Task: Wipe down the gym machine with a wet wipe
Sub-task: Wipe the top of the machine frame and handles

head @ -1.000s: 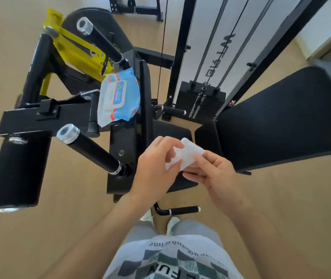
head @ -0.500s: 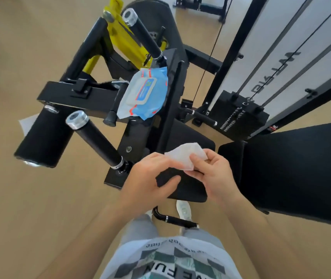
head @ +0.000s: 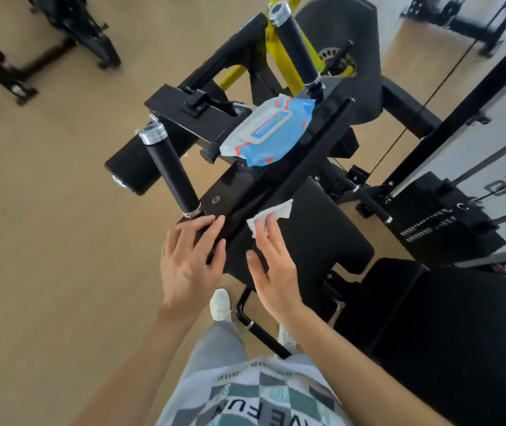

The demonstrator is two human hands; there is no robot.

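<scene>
The fingers of the right hand are kept straight and pressed on the wet wipe, which is laid against the black pad of the gym machine. The left hand is rested flat-fingered on the frame plate. Wiping is judged barely begun (handles and bars remain). Farther off, the wipe pack is perched on the frame.

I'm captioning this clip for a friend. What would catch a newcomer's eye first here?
The bright blue wipe pack lying on the black machine frame at centre stands out most. Just below it, the right hand presses a white wipe flat onto the black pad, while the left hand rests on the frame beside it.
</scene>
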